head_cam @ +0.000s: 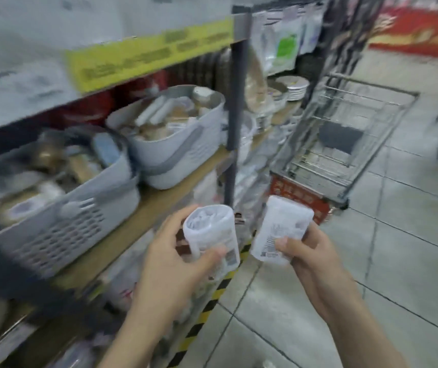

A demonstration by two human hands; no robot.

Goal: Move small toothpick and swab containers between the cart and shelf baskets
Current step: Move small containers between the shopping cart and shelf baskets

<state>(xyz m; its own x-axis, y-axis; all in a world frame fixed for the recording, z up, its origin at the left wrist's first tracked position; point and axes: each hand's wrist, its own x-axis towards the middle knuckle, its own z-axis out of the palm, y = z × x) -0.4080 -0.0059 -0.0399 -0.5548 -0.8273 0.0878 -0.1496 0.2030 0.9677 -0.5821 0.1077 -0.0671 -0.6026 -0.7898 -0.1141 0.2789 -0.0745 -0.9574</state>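
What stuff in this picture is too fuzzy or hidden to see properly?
- Head view: baskets on the shelf are motion-blurred; their contents can't be named.
- Label print on the containers, in the left hand and the right hand, is too small and blurred to read.
- Cart: blur hides what the dark patch inside is.
- Yellow sign: text smeared.

left hand (175, 251) fingers curled gripping, right hand (308, 251) fingers curled gripping

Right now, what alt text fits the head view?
Each hand holds a small white container: left hand, left container; right hand, right container. Grey baskets sit on a shelf left; a wire cart stands ahead.
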